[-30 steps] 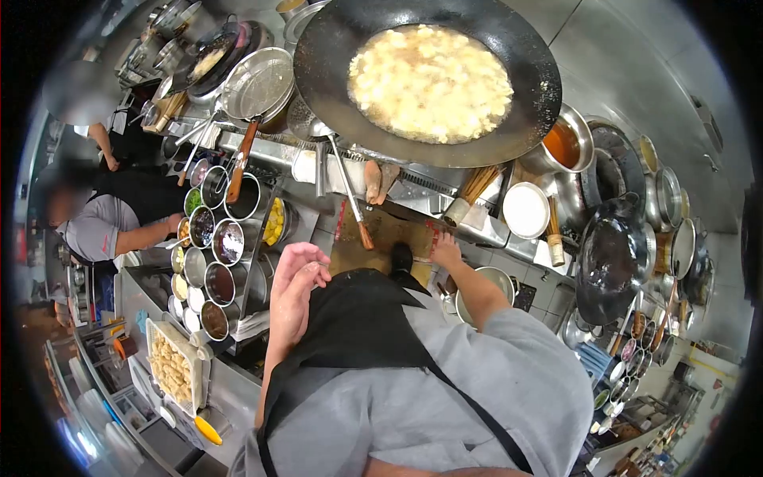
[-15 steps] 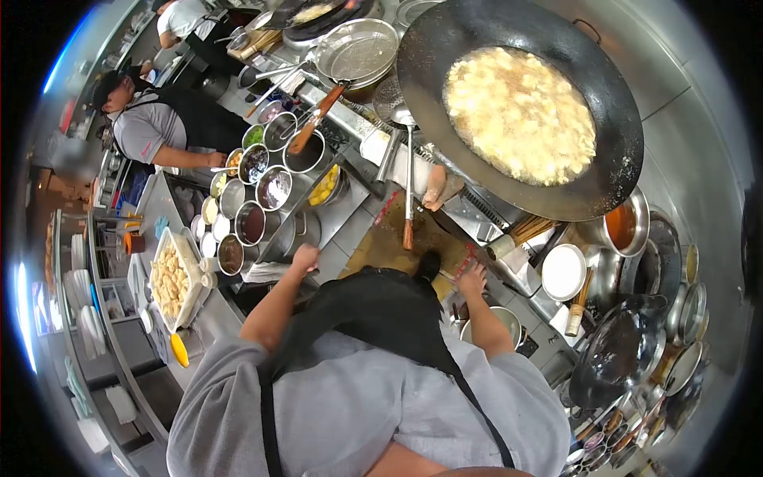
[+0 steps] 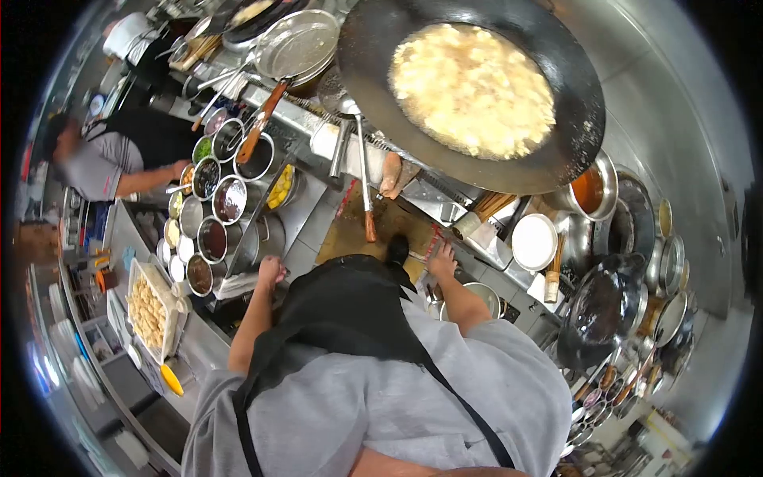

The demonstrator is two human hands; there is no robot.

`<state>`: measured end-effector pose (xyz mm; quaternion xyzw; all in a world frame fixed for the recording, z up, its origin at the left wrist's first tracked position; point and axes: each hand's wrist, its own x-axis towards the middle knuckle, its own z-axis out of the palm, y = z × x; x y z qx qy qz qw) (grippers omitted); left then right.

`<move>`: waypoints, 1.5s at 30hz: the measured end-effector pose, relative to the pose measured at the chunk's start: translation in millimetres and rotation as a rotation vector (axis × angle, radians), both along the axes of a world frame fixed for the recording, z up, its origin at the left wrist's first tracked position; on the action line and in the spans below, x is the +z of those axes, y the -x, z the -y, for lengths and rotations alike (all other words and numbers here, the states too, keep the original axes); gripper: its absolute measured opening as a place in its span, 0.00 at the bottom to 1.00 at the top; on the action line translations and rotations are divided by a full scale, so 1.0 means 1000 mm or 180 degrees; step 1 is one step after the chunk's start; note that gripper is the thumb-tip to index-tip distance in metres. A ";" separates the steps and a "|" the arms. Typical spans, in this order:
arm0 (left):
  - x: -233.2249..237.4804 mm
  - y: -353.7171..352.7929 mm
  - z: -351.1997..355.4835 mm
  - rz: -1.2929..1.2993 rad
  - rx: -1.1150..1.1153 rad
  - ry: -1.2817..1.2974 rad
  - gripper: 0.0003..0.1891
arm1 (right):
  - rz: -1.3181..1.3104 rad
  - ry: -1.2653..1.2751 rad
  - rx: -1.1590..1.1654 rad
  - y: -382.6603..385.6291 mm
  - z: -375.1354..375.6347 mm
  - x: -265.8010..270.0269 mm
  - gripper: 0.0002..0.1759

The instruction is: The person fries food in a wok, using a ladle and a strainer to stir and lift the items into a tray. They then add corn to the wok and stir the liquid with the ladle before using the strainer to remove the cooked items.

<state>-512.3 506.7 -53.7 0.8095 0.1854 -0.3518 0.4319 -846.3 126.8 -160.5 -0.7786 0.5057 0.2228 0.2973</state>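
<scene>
My left hand (image 3: 272, 272) hangs beside a white cloth (image 3: 236, 285) at the left counter's edge. Its fingers are curled in, and no object shows in them. On the other side, my right hand (image 3: 442, 262) hangs near the stove's front edge with its fingers loosely apart, holding nothing. Ahead is a large black wok (image 3: 579, 95), with pale pieces (image 3: 477, 91) in bubbling oil. A long ladle (image 3: 364, 171) with a wooden handle end lies across the stove's edge, its handle sticking out over the floor.
Metal pots of sauces (image 3: 213, 240) and a white tub of pale pieces (image 3: 163, 338) stand at left. A wire strainer (image 3: 296, 49) sits beyond them. At right are a white bowl (image 3: 534, 242) and another dark wok (image 3: 602, 314). A co-worker (image 3: 103, 163) stands at the far left.
My view has shifted, so the wok, stove and counters sit further left and slightly higher. Both my hands still hang low. The co-worker's arm remains by the small pots.
</scene>
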 end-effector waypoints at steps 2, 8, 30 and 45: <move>0.014 -0.005 0.015 0.0130 -0.0056 0.0467 0.09 | 0.0064 -0.0038 0.0027 0.002 -0.005 -0.003 0.48; 0.142 -0.036 0.095 0.3740 0.0095 0.0178 0.08 | -0.0102 0.0000 0.0354 -0.004 0.013 -0.015 0.51; 0.074 -0.134 0.269 -0.4176 0.0109 0.3399 0.08 | 0.1524 0.0759 -0.0825 -0.106 -0.124 0.262 0.10; 0.116 -0.142 0.217 -0.5905 -0.0167 0.5026 0.09 | 0.1260 0.1073 -0.0679 -0.183 -0.089 0.192 0.15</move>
